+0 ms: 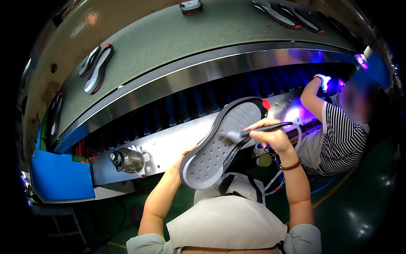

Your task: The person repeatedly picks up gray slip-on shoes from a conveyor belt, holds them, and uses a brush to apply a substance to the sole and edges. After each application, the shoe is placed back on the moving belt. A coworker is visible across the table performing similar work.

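Note:
A large shoe sole [207,158], grey inside with a dark rim and a red tip, is tilted up in front of my body. My left hand [178,161] grips its left edge, the fingers mostly hidden behind it. In my right hand [274,137] is a black-handled brush [233,136], held like a pen. Its pale bristles are at the sole's inner face, near the middle; whether they press on it I cannot tell. From the handle's end a clear hose [299,137] curves down past my right wrist, which wears a beaded bracelet [291,164].
Beyond a metal rail [169,80] runs a green conveyor belt [169,46] carrying several soles [100,70]. A lidded jar [131,160] stands on the metal ledge [158,146] at left, near a blue panel [61,175]. A co-worker in a striped shirt [344,137] sits close at right under purple light.

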`<state>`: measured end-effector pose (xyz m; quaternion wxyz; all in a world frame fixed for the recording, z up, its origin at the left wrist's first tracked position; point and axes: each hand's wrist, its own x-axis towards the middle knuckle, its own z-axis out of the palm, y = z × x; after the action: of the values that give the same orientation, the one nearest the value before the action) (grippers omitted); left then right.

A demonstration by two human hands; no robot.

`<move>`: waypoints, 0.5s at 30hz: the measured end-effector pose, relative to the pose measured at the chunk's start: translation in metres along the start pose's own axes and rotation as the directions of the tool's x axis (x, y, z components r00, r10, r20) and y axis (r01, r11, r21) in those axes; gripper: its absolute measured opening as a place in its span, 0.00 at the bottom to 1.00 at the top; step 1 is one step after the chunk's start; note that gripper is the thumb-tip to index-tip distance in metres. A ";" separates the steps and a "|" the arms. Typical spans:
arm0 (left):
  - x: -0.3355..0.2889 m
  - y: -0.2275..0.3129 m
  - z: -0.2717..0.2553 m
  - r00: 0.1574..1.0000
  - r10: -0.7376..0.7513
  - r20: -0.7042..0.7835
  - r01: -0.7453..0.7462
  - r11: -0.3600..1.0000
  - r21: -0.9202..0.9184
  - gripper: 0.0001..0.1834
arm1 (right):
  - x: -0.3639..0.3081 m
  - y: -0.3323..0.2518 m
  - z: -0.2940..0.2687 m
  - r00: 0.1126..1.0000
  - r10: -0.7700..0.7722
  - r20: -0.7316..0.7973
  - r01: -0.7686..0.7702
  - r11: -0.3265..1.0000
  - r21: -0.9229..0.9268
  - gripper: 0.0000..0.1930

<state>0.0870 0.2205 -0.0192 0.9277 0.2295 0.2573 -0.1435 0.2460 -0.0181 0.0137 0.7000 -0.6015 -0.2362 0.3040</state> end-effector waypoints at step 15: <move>0.006 0.013 0.033 0.995 0.097 -0.017 -0.088 0.953 0.289 0.22 | -0.076 0.036 -0.005 0.962 -0.181 -0.204 0.254 0.868 0.426 0.08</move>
<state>0.1107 0.2145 0.0076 0.8859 0.3763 0.2370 -0.1321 0.1910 -0.0727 -0.0204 0.8658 -0.4156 -0.1703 0.2208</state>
